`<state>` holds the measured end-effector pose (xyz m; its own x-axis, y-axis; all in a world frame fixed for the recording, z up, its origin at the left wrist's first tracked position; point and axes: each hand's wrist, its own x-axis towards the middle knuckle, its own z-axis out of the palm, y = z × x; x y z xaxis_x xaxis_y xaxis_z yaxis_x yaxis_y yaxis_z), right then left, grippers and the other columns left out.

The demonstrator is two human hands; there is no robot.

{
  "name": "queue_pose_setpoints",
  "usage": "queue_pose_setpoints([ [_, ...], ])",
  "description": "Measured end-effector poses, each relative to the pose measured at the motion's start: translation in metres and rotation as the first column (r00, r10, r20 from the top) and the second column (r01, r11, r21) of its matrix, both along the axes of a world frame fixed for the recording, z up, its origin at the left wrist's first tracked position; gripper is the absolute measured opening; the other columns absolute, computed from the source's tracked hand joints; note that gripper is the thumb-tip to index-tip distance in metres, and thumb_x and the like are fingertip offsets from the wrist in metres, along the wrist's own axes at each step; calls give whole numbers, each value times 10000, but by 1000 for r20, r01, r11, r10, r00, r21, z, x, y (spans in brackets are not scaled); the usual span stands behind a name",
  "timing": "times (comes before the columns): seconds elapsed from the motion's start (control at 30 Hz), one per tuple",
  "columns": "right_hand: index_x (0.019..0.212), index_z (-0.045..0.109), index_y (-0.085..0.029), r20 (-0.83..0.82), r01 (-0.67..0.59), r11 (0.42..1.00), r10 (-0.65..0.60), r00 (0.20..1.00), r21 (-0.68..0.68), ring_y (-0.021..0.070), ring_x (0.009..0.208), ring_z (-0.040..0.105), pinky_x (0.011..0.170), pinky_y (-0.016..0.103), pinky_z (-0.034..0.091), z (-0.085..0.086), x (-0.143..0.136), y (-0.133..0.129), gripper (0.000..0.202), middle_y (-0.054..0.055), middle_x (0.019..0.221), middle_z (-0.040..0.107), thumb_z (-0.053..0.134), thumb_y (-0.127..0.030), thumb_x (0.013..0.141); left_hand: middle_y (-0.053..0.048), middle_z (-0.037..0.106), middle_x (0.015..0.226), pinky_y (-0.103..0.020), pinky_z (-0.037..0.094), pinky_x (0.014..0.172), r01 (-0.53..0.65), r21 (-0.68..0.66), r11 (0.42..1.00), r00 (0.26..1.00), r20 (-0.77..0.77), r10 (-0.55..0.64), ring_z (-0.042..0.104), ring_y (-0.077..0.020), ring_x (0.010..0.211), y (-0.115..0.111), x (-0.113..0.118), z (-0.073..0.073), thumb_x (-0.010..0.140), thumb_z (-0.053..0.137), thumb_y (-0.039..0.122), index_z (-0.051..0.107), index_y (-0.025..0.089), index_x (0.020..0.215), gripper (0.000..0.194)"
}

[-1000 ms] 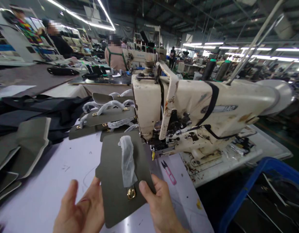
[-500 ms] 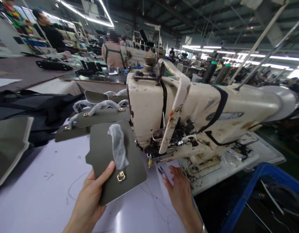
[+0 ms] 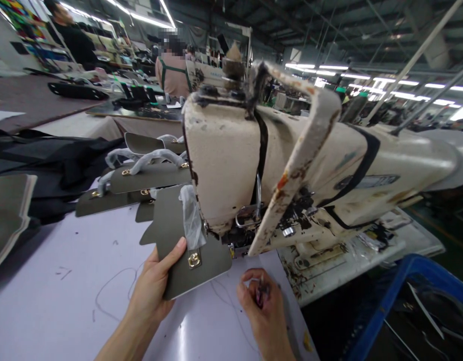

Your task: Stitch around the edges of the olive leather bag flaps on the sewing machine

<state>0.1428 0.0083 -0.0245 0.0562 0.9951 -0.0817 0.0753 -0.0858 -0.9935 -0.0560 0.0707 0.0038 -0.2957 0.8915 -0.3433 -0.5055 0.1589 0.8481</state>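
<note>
My left hand (image 3: 156, 283) grips the lower left edge of an olive-green panel (image 3: 171, 215), thumb on top. A plastic-wrapped handle (image 3: 191, 215) and a gold buckle (image 3: 194, 259) are on the panel. Its right part reaches under the head of a cream sewing machine (image 3: 223, 160), where the needle area is mostly hidden. To the right, below the machine head, my right hand (image 3: 263, 306) is curled round a small dark and pinkish tool (image 3: 262, 293), which looks like thread snips, above the white work surface (image 3: 84, 301).
More olive panels with wrapped handles (image 3: 152, 175) lie behind at the left, near black fabric (image 3: 46, 165). A blue bin (image 3: 397, 281) with dark pieces stands at the lower right. People sit and stand farther back, one in a pink top (image 3: 174, 75).
The panel and my left hand have moved slightly right and up, nearer the needle area. My right hand has curled its fingers round the tool, whose tips pointed up before. The view has shifted.
</note>
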Motion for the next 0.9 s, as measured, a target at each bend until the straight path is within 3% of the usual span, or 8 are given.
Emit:
queue_pose_setpoints([
  [0.2, 731, 655, -161, -117, 28, 992, -43, 992, -125, 100, 558, 337, 524, 221, 268, 19, -35, 18, 447, -34, 587, 425, 686, -599, 817, -59, 773, 966, -310, 655, 667, 3, 5, 1000, 1000, 6, -3, 754, -229, 736, 7, -1, -3, 772, 747, 190, 670, 226, 1139, 376],
  [0.37, 674, 682, -135, -196, 103, 989, -122, 973, -109, 115, 621, 469, 585, 211, 352, 23, -51, 24, 451, -1, 605, 528, 681, -554, 842, -14, 770, 1028, -291, 655, 715, -13, 83, 996, 999, -50, 18, 751, -201, 790, 9, 0, 0, 755, 790, 228, 670, 266, 1155, 419],
  [0.57, 694, 722, -123, -261, 145, 985, -165, 951, -95, 76, 529, 317, 511, 209, 265, 21, -57, 27, 430, -37, 545, 418, 682, -517, 861, -73, 773, 997, -337, 660, 684, 75, 28, 997, 997, -11, -74, 755, -239, 776, 11, -6, 11, 769, 767, 230, 697, 194, 1113, 353],
  [0.7, 686, 719, -116, -385, 144, 977, -194, 902, -155, 57, 481, 213, 459, 212, 181, 25, -60, 29, 433, -56, 522, 346, 720, -528, 820, -67, 777, 920, -299, 646, 637, 116, 26, 993, 982, -150, -111, 745, -230, 747, 17, -7, 19, 713, 827, 264, 704, 183, 1052, 369],
  [0.9, 672, 717, -121, -492, 108, 971, -202, 847, -212, 44, 448, 147, 434, 214, 98, 31, -64, 32, 440, -87, 486, 227, 761, -547, 769, -34, 774, 969, -231, 618, 681, 118, 114, 986, 971, -223, -90, 710, -174, 771, 27, -7, 26, 676, 867, 361, 711, 174, 1002, 407],
])
